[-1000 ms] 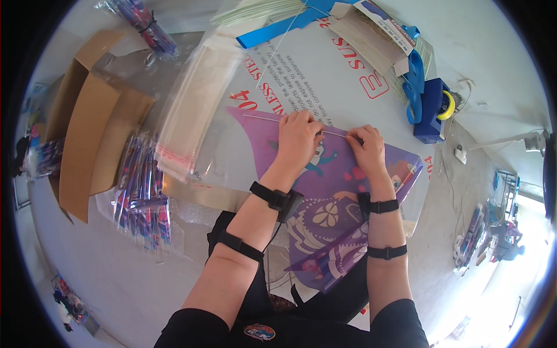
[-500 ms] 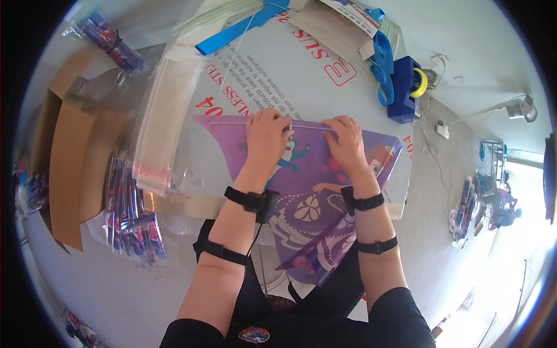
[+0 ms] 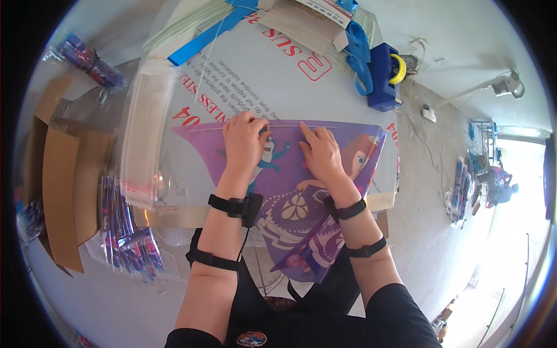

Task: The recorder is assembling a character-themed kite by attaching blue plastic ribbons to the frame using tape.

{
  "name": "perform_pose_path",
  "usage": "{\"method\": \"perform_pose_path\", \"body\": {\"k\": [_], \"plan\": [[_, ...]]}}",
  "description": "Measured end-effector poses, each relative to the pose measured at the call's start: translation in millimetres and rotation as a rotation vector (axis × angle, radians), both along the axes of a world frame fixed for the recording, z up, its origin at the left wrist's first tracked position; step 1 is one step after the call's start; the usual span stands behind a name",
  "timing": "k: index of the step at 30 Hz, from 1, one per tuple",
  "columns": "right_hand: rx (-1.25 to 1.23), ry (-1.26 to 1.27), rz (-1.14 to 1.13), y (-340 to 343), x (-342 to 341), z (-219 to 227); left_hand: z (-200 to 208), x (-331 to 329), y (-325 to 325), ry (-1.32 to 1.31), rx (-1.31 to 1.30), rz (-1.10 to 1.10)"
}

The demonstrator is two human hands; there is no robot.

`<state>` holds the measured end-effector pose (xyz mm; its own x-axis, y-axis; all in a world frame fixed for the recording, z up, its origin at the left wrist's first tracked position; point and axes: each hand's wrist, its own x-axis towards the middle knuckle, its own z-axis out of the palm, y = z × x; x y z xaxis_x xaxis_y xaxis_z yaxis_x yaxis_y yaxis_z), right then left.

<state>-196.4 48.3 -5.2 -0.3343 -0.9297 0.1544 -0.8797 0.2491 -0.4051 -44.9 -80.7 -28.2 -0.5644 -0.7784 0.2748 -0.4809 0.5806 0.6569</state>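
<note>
A purple printed kite sheet [image 3: 354,156] lies flat on the white table [image 3: 255,75], its lower tip hanging over the near edge. A thin pale rod [image 3: 290,125] runs along its top edge. My left hand [image 3: 243,142] presses on the sheet, fingertips pinching the rod near its middle. My right hand [image 3: 319,153] lies flat on the sheet just to the right, index finger stretched toward the rod. Both wrists wear black straps.
A stack of clear plastic sleeves [image 3: 142,139] lies left of the sheet. Cardboard boxes [image 3: 61,185] and packed kites [image 3: 125,238] sit at the far left. A blue tape dispenser [image 3: 383,72], a blue strip [image 3: 200,40] and thin rods [image 3: 185,23] lie at the back.
Both hands have shifted slightly left along the top edge of the sheet, and the rod now lies straighter along that edge. The view has tilted.
</note>
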Motion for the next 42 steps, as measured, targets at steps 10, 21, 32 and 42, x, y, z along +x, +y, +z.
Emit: {"method": "perform_pose_path", "body": {"k": [10,21,32,42], "plan": [[-0.04,-0.126,-0.161,-5,-14,-6,-1,0,1,-0.001,0.004,-0.005],[0.016,-0.128,-0.006,-18,-59,-2,0,0,0,-0.014,0.011,0.004],[0.046,-0.169,0.055,-19,-64,-3,-2,0,0,-0.005,0.016,0.013],[0.049,-0.177,0.052,-19,-64,-2,0,0,-1,-0.002,0.055,0.017]]}}
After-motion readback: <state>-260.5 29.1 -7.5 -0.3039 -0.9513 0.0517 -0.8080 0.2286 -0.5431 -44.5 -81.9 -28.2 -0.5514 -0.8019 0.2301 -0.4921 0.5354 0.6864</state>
